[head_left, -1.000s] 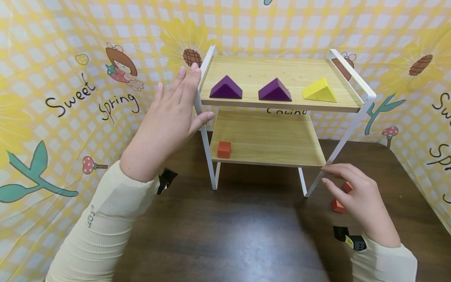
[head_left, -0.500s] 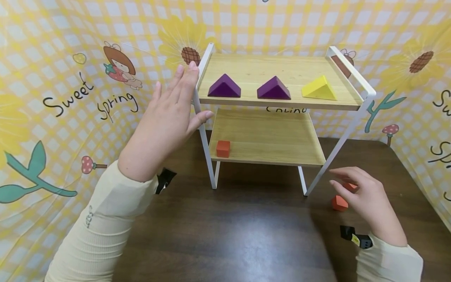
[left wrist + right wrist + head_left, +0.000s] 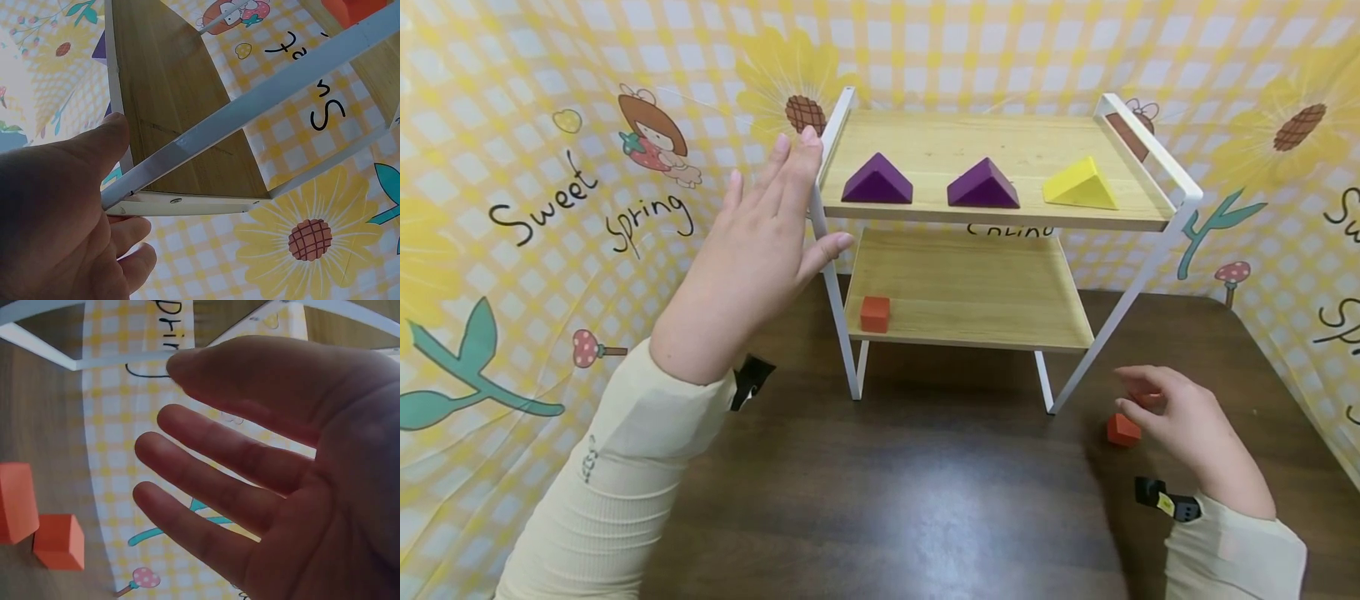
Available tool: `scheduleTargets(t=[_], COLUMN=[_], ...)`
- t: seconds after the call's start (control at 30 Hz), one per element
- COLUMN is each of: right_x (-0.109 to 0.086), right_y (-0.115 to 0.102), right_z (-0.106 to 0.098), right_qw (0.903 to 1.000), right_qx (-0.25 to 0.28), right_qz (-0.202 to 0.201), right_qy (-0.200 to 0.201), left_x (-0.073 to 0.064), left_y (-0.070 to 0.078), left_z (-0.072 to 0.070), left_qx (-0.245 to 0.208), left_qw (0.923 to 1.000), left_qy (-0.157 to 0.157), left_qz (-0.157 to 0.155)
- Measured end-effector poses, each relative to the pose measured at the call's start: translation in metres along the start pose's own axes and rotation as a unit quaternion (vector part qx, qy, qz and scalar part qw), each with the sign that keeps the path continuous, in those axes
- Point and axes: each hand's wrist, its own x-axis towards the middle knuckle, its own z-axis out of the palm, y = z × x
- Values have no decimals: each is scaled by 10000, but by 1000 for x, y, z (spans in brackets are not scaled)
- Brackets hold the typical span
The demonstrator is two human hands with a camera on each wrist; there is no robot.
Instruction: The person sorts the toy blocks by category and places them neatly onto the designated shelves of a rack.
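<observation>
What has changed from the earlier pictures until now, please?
The right hand moved rightward, away from the rack, and holds nothing. The left hand stays at the rack's left side; the purple blocks, yellow block and red blocks stay in place.

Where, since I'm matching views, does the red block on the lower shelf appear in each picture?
Head: red block at picture centre, lower shelf's left end.
Left wrist: red block top right, cut off.
Right wrist: not in it; two other blocks lie on the table.
Shared landmark: white rack frame.
</observation>
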Motion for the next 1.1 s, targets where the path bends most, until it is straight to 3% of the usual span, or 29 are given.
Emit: scheduleTargets(t=[0.2,0.37,0.67,1.1], right_x=[0,-1,-4,-4], right_y=[11,21,33,45], right_z=[0,1,2,8], right_qw=[9979,9956,9933,9853], right_qx=[21,-5,-26,537], right_qz=[340,391,444,746], right_qy=[-554,-856,-1062,-1443], left_x=[1,1,1,1], left_y=[0,-1,-1,-1], left_z=[1,1,1,2], left_qx=[-9,11,-17,-11], left_qw=[10000,10000,10000,10000], left_qy=[22,-22,-26,-38], left_qz=[29,6,-30,-39])
